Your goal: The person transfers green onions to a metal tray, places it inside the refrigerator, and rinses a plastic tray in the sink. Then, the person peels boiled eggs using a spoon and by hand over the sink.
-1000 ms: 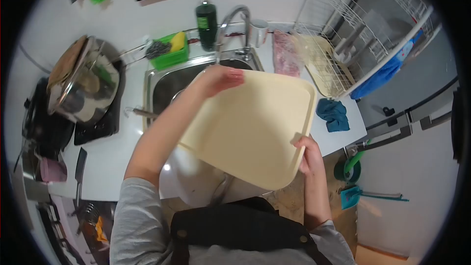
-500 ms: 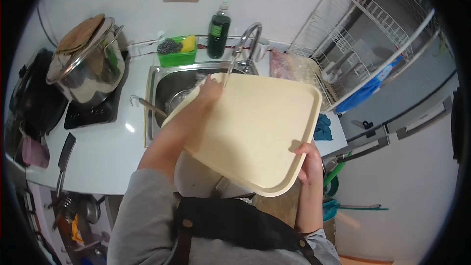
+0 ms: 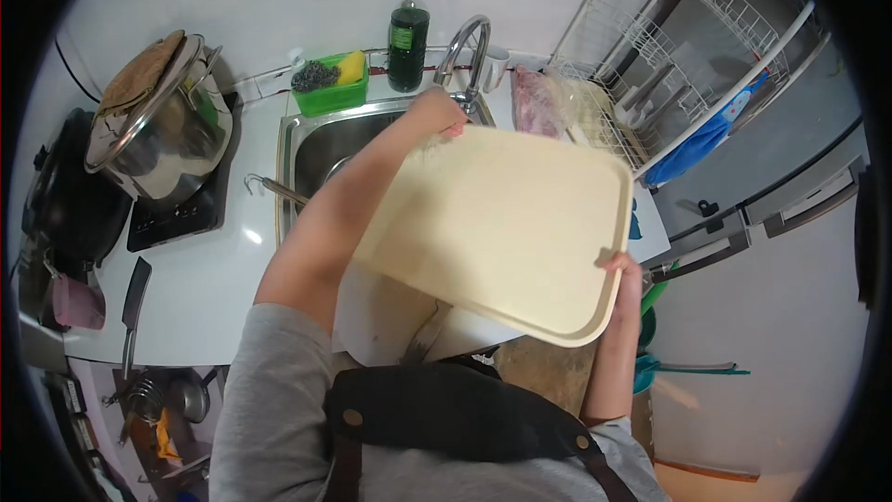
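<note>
A cream-coloured serving tray (image 3: 511, 223) is tilted in front of me, over the sink's near right part. My left hand (image 3: 439, 114) is closed at its far left edge, just below the spout of the tap (image 3: 478, 46); the fingertips are partly hidden. At the tray's right side my right hand (image 3: 627, 274) grips the rim, thumb on top and fingers underneath. Behind the tray and my left forearm shows the steel sink (image 3: 325, 144), its right part covered. Whether water is running cannot be made out.
Behind the sink stand a green caddy (image 3: 332, 98) with scourer and sponge, and a dish-soap bottle (image 3: 409, 42). Left are a large pot (image 3: 177, 139) on a cooker (image 3: 177, 218) and a cleaver (image 3: 136, 302). A wire rack (image 3: 641, 74) stands right. A ladle handle (image 3: 279, 190) overhangs the sink.
The tray has moved to the right and slightly away from me, with my right hand on it. My left hand has shifted up and right along with the tray's far edge, nearer the tap.
</note>
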The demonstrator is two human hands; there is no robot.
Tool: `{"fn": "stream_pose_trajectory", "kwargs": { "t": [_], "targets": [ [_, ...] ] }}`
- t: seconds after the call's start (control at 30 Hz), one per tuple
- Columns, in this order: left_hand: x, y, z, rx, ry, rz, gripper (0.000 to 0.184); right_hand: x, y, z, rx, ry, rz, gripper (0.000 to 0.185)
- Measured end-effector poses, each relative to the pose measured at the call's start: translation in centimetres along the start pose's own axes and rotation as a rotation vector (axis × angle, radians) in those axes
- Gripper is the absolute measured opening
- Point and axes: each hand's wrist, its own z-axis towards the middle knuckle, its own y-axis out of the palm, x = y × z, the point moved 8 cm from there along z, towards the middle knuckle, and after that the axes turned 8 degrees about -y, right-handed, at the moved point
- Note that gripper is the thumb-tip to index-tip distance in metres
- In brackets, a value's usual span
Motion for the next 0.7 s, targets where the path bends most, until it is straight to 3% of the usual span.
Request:
{"fn": "stream_pose_trajectory", "kwargs": {
  "t": [0.03,0.07,0.17,0.2,0.27,0.3,0.37,0.47,0.57,0.63,0.7],
  "targets": [
    [1.7,-0.1,-0.2,-0.071,0.172,0.105,0.023,-1.5,1.9,-0.4,0.012,-0.031,-0.038,0.051],
    [1.0,0.0,0.6,-0.389,-0.2,-0.141,0.02,-2.5,3.5,-0.4,0.022,-0.063,-0.077,0.051],
    [0.0,1.3,0.5,-0.044,-0.702,-1.575,0.016,-3.5,7.3,0.6,-0.081,-0.189,-0.193,0.053],
    [0.3,0.4,1.4,0.142,-0.378,-1.157,0.017,-3.5,8.4,0.9,-0.099,-0.217,-0.194,0.052],
    [3.8,-1.1,0.6,0.303,-0.309,-0.823,0.026,-3.6,10.4,1.5,-0.143,-0.273,-0.194,0.052],
    [7.0,-2.2,-1.7,0.306,-0.549,-0.924,0.032,-3.9,10.9,1.6,-0.146,-0.304,-0.188,0.052],
    [14.0,-4.4,-4.3,0.299,-0.212,-0.72,0.052,-4.8,12.0,1.4,-0.146,-0.362,-0.176,0.052],
    [16.0,-4.3,-8.2,0.131,-0.302,-0.553,0.065,-6.5,11.7,-0.1,-0.09,-0.428,-0.22,0.052],
    [11.3,0.4,-9.8,0.049,-0.516,-0.57,0.07,-7.2,10.5,-1.1,-0.09,-0.431,-0.29,0.053],
    [7.9,3.8,-9.8,0.172,-0.558,-0.612,0.067,-7.7,10.2,-2.1,-0.075,-0.446,-0.315,0.053],
    [5.1,3.2,-9.4,0.241,-0.581,-0.608,0.055,-9.5,8.5,-3.7,0.137,-0.497,-0.442,0.053]
  ]
}}
